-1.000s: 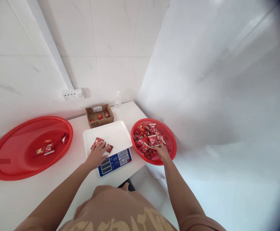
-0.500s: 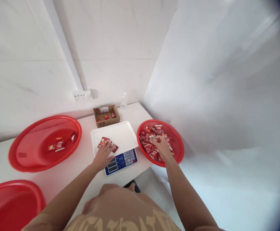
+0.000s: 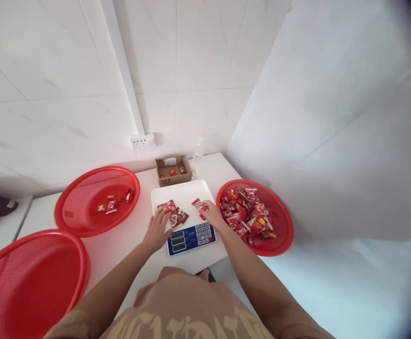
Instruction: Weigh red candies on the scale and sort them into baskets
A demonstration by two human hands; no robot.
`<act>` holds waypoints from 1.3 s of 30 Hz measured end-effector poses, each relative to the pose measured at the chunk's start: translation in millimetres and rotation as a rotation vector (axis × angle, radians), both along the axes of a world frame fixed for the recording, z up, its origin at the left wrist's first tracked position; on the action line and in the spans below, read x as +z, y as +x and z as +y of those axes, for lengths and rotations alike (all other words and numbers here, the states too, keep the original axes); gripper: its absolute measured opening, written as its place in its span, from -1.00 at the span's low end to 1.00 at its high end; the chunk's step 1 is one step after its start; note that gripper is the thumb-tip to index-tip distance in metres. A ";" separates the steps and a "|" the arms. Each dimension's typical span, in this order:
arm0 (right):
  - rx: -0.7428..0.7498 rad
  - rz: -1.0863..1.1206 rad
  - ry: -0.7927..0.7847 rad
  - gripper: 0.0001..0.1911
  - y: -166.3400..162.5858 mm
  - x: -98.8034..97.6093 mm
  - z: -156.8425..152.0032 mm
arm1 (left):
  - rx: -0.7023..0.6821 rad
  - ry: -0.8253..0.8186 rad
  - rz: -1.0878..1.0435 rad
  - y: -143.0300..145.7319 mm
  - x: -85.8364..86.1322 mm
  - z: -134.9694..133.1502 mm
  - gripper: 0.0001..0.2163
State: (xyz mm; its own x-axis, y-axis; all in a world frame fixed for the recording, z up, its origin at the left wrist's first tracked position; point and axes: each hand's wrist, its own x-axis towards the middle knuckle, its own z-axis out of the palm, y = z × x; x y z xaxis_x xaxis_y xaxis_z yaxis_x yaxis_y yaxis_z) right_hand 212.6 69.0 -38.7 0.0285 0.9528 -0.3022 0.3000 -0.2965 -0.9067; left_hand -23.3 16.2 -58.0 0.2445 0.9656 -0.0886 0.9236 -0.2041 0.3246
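A digital scale with a white pan [image 3: 187, 192] stands before me, its blue keypad panel [image 3: 191, 238] towards me. On the pan's left part lie a few red wrapped snack packets [image 3: 166, 205]. My left hand [image 3: 157, 231] is open, fingers stretched out and resting at the near edge of these packets. My right hand [image 3: 210, 215] is closed on a red-and-white snack packet [image 3: 198, 205] over the right side of the pan. Just right of the scale, a red basin [image 3: 283, 230] holds many red snack packets [image 3: 242, 212].
A cardboard box [image 3: 175, 179] with a few packets stands behind the scale, beside a clear plastic bottle [image 3: 199, 147]. To the left are a red basket [image 3: 81, 188] with several packets and a nearer red basket [image 3: 81, 263]. A wall socket [image 3: 142, 141] is at the back.
My right hand has come left from the basin to the scale pan, bringing a snack packet. My left hand stays by the packets on the pan. The view has shifted left.
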 end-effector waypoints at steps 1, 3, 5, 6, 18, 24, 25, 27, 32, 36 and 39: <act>-0.002 0.004 -0.001 -0.80 0.0 0.1 0.1 | -0.011 -0.005 0.003 1.4 0.9 0.8 -0.47; 0.008 0.012 0.001 -0.80 -2.2 1.3 0.4 | -0.059 -0.009 0.011 6.1 1.9 3.1 -0.46; 0.053 0.047 0.017 -0.76 -6.8 2.6 0.4 | -0.120 -0.006 0.026 11.7 1.6 5.7 -0.48; 0.085 0.082 0.021 -0.71 -9.6 2.8 0.3 | -0.140 -0.003 0.035 14.0 1.0 6.8 -0.50; -0.035 0.321 -0.103 -0.51 -34.4 -5.0 -0.4 | -0.021 0.016 -0.003 -5.5 -8.1 -0.8 -0.52; 0.037 0.391 0.025 -0.52 -58.4 3.7 2.3 | -0.027 0.021 -0.013 -4.3 -6.9 -2.2 -0.53; 0.032 0.392 0.020 -0.52 -59.2 4.1 2.7 | -0.035 0.022 -0.004 -4.9 -6.8 -2.8 -0.55; 0.012 0.411 -0.010 -0.52 -57.7 4.3 2.4 | -0.056 0.021 0.020 -6.5 -7.0 -3.8 -0.61; -0.063 0.531 -0.093 -0.55 -46.3 4.1 -3.9 | -0.049 -0.015 0.071 -0.6 -6.0 -1.4 -0.62; -0.098 0.493 -0.087 -0.57 -31.2 2.8 -11.5 | -0.026 -0.023 0.071 6.2 -3.1 4.5 -0.59; -0.152 0.415 -0.040 -0.61 -5.6 -0.5 -18.3 | 0.048 0.037 0.028 -9.8 -0.4 7.6 -0.55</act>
State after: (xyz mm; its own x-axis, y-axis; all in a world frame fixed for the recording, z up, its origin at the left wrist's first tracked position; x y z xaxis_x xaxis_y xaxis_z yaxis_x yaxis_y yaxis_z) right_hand 207.1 50.6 -39.3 0.0356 0.9344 -0.3544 -0.1372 -0.3467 -0.9279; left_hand -33.1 23.8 -58.4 0.1959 0.9789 -0.0584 0.9413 -0.1710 0.2912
